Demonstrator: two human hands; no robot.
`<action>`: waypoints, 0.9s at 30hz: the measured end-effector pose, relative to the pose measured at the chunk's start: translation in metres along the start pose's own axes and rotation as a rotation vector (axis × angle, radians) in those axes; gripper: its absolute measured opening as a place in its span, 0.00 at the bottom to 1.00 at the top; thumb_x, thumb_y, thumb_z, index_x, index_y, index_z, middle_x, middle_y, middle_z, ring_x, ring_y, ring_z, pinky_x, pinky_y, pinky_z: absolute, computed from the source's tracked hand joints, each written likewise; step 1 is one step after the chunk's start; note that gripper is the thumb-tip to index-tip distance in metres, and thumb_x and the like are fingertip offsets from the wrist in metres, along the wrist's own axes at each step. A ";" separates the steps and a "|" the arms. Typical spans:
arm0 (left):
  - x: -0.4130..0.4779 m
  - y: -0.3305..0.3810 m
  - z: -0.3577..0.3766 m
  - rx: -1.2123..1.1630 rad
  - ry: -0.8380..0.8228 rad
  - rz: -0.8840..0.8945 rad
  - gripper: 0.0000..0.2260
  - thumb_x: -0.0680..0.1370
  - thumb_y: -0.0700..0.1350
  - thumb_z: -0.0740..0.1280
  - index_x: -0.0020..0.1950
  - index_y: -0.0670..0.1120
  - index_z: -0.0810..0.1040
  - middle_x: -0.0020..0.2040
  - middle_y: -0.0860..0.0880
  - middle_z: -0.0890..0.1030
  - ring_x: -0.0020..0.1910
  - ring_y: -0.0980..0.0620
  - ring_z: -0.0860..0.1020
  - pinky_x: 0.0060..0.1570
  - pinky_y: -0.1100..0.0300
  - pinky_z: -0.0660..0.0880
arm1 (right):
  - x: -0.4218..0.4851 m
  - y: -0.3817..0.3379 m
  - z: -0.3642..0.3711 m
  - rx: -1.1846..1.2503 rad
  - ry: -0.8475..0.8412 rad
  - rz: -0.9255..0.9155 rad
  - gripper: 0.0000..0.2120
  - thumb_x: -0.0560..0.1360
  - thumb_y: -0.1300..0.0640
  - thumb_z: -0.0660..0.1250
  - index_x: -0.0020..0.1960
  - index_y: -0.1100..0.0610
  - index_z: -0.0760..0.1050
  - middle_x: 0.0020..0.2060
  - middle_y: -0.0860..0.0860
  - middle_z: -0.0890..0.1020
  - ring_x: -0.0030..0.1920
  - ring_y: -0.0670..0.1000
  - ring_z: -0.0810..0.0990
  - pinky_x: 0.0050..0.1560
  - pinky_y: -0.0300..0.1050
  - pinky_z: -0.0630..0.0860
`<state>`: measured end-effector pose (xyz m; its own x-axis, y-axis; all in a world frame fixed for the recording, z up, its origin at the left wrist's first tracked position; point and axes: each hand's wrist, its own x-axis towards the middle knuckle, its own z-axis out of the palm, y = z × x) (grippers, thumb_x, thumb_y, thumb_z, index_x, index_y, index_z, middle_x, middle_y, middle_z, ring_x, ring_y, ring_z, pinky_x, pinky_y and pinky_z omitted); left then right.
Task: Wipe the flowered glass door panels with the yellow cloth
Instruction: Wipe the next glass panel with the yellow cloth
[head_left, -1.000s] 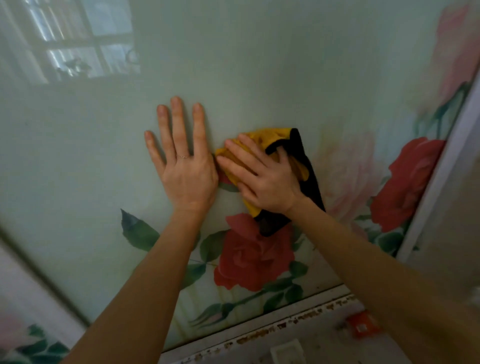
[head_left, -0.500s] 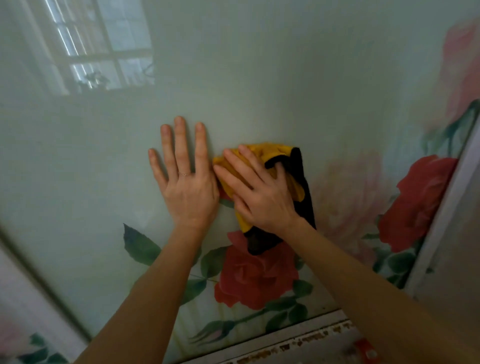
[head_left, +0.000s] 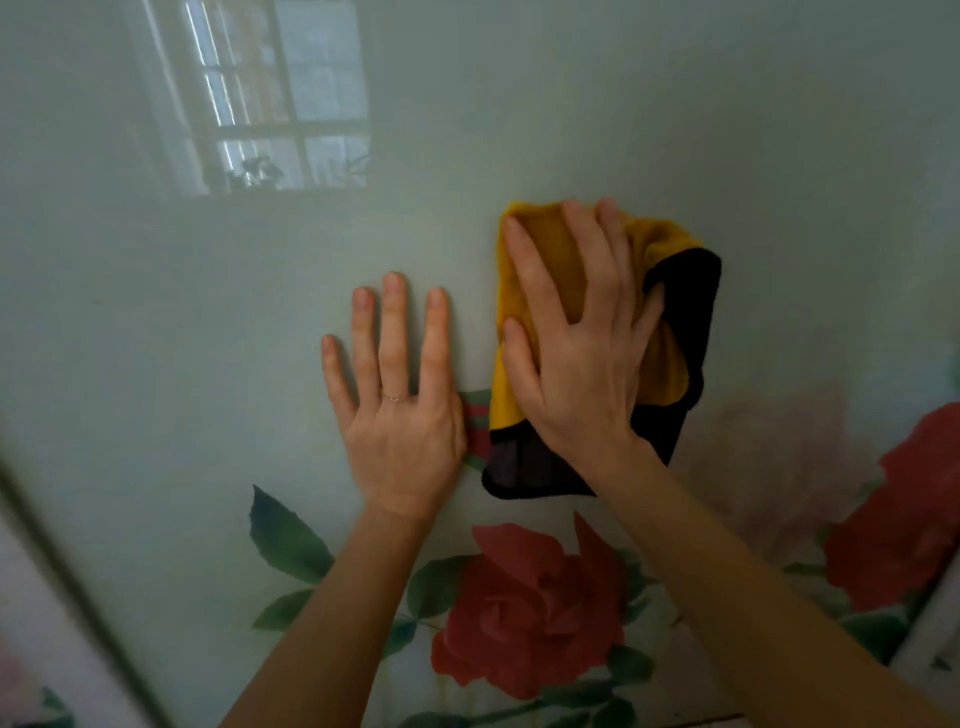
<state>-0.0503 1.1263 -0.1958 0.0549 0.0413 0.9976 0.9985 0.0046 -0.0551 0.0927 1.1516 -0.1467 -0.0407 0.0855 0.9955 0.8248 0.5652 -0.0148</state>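
On the pale green glass door panel (head_left: 597, 104) in front of you, both of your hands lie flat; your left hand (head_left: 402, 441) presses bare against the glass with its fingers straight and close together, holding nothing, and a thin ring (head_left: 395, 397) shows on one finger; your right hand (head_left: 576, 374) sits just beside it, higher and to the right, spread over the yellow cloth (head_left: 550, 249) and pressing it to the panel with fingers extended rather than curled, so the cloth is pinned under the palm and not gripped; the cloth is folded, its black side (head_left: 685, 312) turned out along the right and bottom edges, and it covers plain glass just above the printed flowers; a large red rose (head_left: 535, 608) with green leaves lies below both wrists, and a second red rose (head_left: 898, 525) sits at the right edge; a dark green leaf (head_left: 283, 540) points up beside your left forearm; a window reflection (head_left: 275, 109) shines in the upper left of the glass; a blurred frame strip (head_left: 67, 587) slants along the panel's left side.
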 end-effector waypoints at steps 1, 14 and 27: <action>0.000 0.000 0.000 -0.003 0.006 0.001 0.24 0.84 0.41 0.53 0.81 0.46 0.59 0.79 0.42 0.59 0.78 0.39 0.60 0.77 0.40 0.53 | -0.008 0.002 0.001 0.010 -0.001 0.004 0.29 0.79 0.51 0.65 0.79 0.49 0.65 0.76 0.55 0.61 0.79 0.58 0.58 0.71 0.67 0.60; 0.002 -0.001 -0.002 -0.042 0.012 -0.026 0.21 0.86 0.42 0.52 0.79 0.47 0.64 0.78 0.43 0.61 0.77 0.41 0.63 0.76 0.40 0.56 | -0.080 0.004 0.003 0.017 -0.059 -0.073 0.22 0.83 0.54 0.61 0.76 0.47 0.65 0.74 0.50 0.67 0.78 0.55 0.62 0.61 0.68 0.67; -0.003 -0.002 -0.003 -0.080 0.009 -0.019 0.22 0.84 0.40 0.56 0.79 0.45 0.66 0.78 0.40 0.65 0.77 0.38 0.64 0.75 0.39 0.56 | -0.081 0.004 -0.008 0.006 -0.198 -0.098 0.30 0.77 0.51 0.57 0.79 0.50 0.59 0.78 0.54 0.61 0.82 0.53 0.51 0.67 0.65 0.61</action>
<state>-0.0520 1.1230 -0.1983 0.0360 0.0334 0.9988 0.9966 -0.0749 -0.0334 0.1037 1.1405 -0.2265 -0.2307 0.1891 0.9545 0.8082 0.5836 0.0797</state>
